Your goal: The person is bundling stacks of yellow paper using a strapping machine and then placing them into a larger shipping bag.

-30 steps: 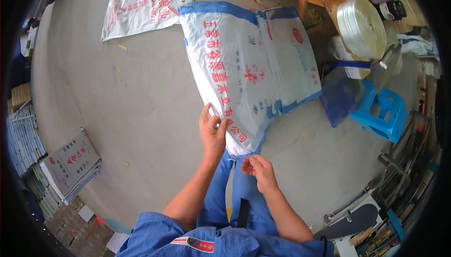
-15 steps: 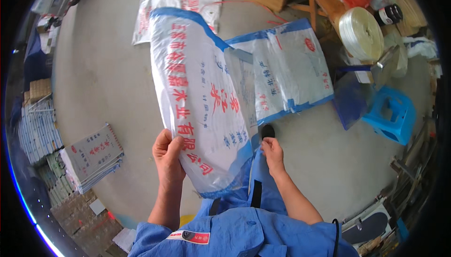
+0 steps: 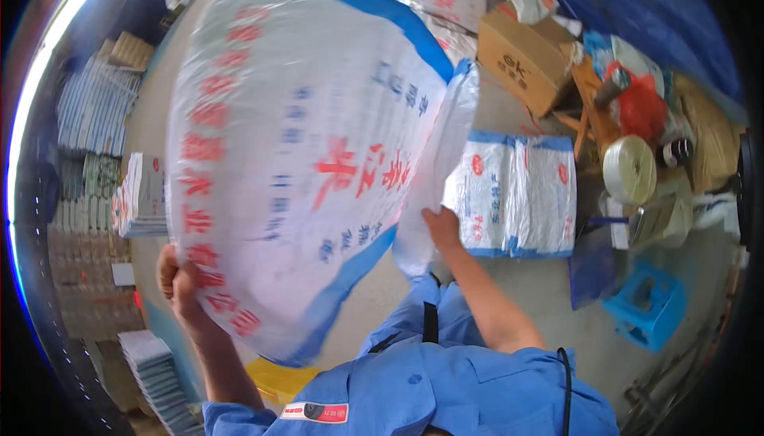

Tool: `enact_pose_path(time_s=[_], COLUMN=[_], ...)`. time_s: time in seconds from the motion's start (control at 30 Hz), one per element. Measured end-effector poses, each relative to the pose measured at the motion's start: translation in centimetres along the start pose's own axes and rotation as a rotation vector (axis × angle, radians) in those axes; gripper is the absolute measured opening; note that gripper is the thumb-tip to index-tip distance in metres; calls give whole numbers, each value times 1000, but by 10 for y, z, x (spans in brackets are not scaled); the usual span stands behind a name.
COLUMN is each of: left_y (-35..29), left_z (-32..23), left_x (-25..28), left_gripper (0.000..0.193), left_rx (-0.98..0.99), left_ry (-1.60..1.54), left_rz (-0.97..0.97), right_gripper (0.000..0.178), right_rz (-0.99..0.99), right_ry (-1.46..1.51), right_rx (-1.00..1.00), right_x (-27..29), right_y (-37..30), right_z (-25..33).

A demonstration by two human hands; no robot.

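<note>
A large white woven sack (image 3: pixel 310 149) with blue edges and red and blue print is lifted up in front of me and fills the middle of the view. My left hand (image 3: pixel 177 277) grips its lower left edge. My right hand (image 3: pixel 442 227) holds the sack's right side, where the cloth folds back. The sack is blurred from motion. It hides most of the floor behind it.
Folded white sacks (image 3: pixel 517 193) lie on the concrete floor at right. Behind them stand a cardboard box (image 3: pixel 525 58), a roll of white twine (image 3: pixel 629 169) and a blue plastic stool (image 3: pixel 646 305). Stacks of booklets (image 3: pixel 139 197) line the left side.
The sack has been raised from the floor and swung up and left toward me. My left hand moved down left along its edge; my right hand rose onto its right side.
</note>
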State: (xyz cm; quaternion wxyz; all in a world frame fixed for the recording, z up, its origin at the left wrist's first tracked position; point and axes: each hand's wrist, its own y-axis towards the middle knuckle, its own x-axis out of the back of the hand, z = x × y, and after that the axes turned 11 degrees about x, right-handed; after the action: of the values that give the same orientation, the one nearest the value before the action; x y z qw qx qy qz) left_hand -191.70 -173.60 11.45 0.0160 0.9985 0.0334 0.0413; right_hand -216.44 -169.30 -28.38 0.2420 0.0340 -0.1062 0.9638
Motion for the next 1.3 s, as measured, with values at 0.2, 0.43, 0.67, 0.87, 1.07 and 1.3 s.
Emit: enact_pose_path(time_s=[0.2,0.43,0.67,0.87,1.07,1.3], left_y=[1,-38,27,41,56,31], left_z=[108,150,99,103,176,167], left_x=[269,162,91,163,249,385], left_gripper=[10,39,37,29,30,21], left_rx=[-30,73,421,501,2,429], left_ry=[1050,756,42,-59,505,113], left_rz=[-433,-177,209,36,-599,-738], right_gripper=[28,22,29,28,9,14], right_rz=[164,556,882,1059,829,798], right_ry=[210,44,-133,322,411,178], right_rx=[132,281,516,61,-49,286], right_x=[66,-6,-153,-230,-272,-307], right_y=[28,-18,-104,-116,-88,3], right_z=[112,277,324,308,323,368])
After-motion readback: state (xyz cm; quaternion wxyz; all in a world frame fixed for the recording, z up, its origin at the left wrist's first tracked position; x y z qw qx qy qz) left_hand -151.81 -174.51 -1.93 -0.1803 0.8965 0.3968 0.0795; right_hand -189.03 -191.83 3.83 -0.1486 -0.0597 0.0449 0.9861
